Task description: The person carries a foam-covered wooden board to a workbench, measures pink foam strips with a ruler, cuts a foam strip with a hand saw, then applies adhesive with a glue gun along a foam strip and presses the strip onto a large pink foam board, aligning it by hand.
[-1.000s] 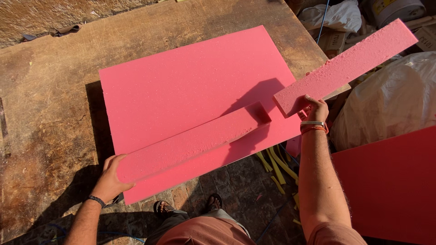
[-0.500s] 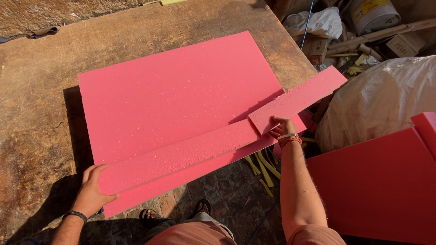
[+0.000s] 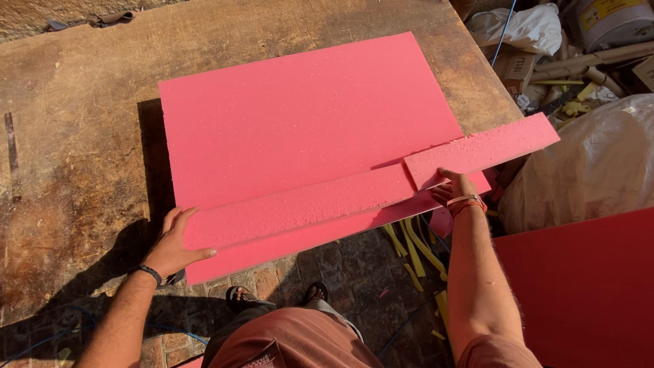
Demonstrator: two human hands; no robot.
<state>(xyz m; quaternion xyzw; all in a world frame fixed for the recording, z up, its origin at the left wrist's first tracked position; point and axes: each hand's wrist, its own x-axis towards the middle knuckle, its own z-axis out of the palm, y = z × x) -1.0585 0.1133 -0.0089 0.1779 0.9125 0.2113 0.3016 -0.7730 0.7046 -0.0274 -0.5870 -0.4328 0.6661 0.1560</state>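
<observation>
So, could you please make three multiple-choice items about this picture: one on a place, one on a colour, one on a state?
1. Where does the large foam sheet lie?
A. on the wooden table
B. on the brick floor
C. against a wall

2. What colour is the foam strip under the left hand?
A. yellow
B. pink
C. white

3. How does the shorter strip at the right hand sit?
A. rolled up
B. standing upright on end
C. flat, jutting past the table's right edge

Answers:
1 A, the sheet rests on the worn wooden top.
2 B, it matches the pink sheet beneath it.
3 C, its far end reaches out over the clutter beside the table.
</observation>
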